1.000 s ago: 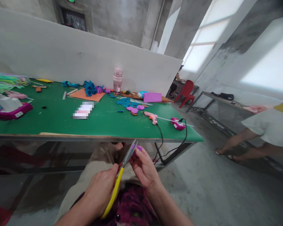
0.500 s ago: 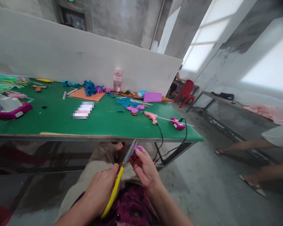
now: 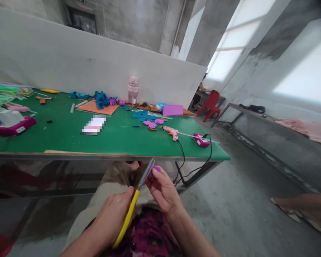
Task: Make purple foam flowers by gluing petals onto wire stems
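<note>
My left hand (image 3: pixel 117 210) is closed around the yellow handles of a pair of scissors (image 3: pixel 130 210), whose blades point up and away from me. Between thumb and fingers, my right hand (image 3: pixel 163 189) pinches a small purple piece (image 3: pixel 155 168) that looks like foam or felt. The blades lie against this piece and partly cover it, close together at their tips. Both hands are over my lap, just short of the table edge. Part of the scissors' other handle is hidden by my left hand.
On the green table (image 3: pixel 64 142) lie a pink glue gun (image 3: pixel 171 132) with its cord hanging down, purple cut pieces (image 3: pixel 149 124), blue scraps (image 3: pixel 143 116), an orange sheet (image 3: pixel 107 109) and a pink bottle (image 3: pixel 133 91). A passer-by's foot (image 3: pixel 286 208) shows at right.
The scissor blades have come closer together at the purple piece, while my hands stay almost in place. The passer-by at right has moved mostly out of view.
</note>
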{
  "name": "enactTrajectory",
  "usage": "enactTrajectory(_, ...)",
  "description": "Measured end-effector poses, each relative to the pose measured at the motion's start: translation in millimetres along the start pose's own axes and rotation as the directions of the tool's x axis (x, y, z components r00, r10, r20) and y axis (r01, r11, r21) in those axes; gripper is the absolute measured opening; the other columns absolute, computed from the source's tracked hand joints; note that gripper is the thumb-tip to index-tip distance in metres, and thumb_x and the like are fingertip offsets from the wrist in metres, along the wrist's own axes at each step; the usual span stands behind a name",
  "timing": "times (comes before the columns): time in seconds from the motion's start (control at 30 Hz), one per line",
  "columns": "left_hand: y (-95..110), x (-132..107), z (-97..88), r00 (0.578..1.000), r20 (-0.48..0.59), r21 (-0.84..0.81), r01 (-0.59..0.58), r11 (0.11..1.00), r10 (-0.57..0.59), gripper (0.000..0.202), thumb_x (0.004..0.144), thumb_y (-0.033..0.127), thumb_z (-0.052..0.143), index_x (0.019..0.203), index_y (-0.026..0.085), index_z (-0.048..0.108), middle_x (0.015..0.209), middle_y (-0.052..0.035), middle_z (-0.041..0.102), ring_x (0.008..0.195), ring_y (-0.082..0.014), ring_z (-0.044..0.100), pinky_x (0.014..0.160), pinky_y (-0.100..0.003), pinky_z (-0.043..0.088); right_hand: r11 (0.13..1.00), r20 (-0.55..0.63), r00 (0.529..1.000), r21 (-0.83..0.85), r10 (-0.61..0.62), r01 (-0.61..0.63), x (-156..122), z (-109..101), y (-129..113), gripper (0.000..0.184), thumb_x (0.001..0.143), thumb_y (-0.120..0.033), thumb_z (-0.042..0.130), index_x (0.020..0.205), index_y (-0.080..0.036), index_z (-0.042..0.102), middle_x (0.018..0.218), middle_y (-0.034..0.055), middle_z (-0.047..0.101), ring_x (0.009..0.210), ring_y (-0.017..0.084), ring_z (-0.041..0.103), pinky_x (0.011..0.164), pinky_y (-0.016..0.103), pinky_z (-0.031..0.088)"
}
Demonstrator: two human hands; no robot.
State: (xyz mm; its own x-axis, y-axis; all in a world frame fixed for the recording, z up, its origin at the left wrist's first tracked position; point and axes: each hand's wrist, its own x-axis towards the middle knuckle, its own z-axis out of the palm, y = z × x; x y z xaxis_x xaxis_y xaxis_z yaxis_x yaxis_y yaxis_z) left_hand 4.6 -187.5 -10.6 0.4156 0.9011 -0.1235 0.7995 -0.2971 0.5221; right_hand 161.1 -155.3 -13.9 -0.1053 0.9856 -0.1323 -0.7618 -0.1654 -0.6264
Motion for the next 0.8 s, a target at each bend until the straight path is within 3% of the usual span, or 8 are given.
enactTrajectory(0.5,-6,-6,-3.7,0.999,0.020,-0.046,-0.048,0.998,0.049,0.009,0.079,0.017,0.038,0.079,0.021,0.046,0.067,-0.0012,0.062,0.058,-0.0152,0.055,0.054,-0.026,0.029,0.999,-0.010,1.000,-0.023,0.026,-0.026,3,-2,-3,0.008,0.068,-0.018,0.070,0.073,-0.018,0.063,0.071,-0.0031,0.064,0.066,0.008,0.057,0.066,0.020,0.048)
enactTrajectory(0.8,-9,-13,-19.0,0.994,0.091,-0.042,-0.064,0.997,0.067,0.010,0.080,0.022,0.039,0.081,0.020,0.048,0.070,-0.0016,0.062,0.060,-0.0150,0.054,0.055,-0.025,0.031,0.987,0.024,0.997,-0.144,0.078,-0.073,2,-4,-13,0.011,0.064,-0.018,0.073,0.070,-0.016,0.063,0.066,-0.0028,0.062,0.060,0.007,0.055,0.063,0.019,0.047)
